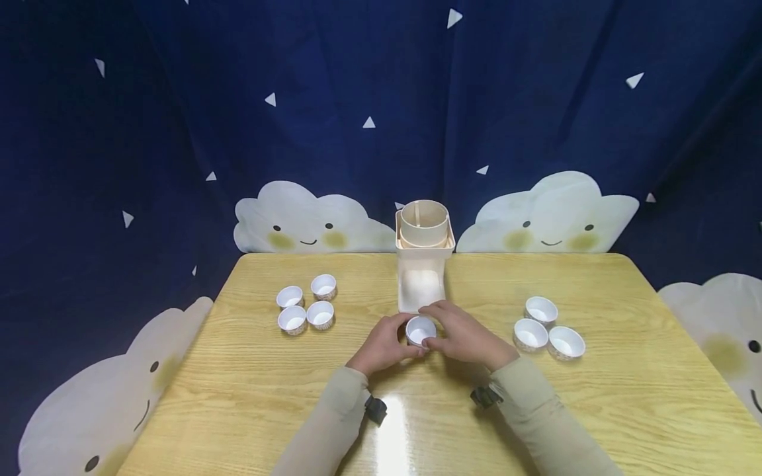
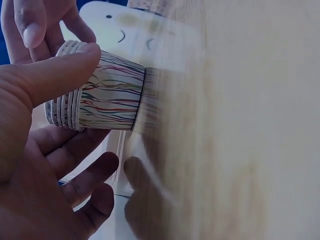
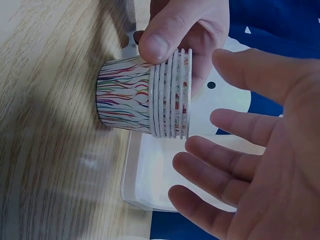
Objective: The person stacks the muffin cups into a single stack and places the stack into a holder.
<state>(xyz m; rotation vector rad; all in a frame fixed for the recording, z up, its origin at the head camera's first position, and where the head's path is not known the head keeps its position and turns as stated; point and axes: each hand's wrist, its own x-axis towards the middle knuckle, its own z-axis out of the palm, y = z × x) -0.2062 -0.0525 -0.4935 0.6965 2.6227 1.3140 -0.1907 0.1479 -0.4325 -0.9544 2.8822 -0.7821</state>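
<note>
A nested stack of several small paper baking cups [image 1: 421, 330], patterned with wavy coloured lines, stands on the table right in front of a cream-coloured dispenser [image 1: 421, 277]. My left hand [image 1: 387, 344] grips this stack, its thumb [image 2: 75, 70] across the rims and fingers on the other side. On the right of the stack is my right hand [image 1: 467, 336]. In the right wrist view, the right hand's fingers [image 3: 215, 170] are spread just off the stack's rims and hold nothing. The cups' wavy-lined wall [image 3: 122, 95] faces the table side there.
Several separate cups [image 1: 321, 315] stand in a cluster at the left of the wooden table [image 1: 238, 396]. Three groups of cups [image 1: 531, 334] stand close together on the right. A dark blue curtain [image 1: 369, 79] with white clouds hangs behind the table.
</note>
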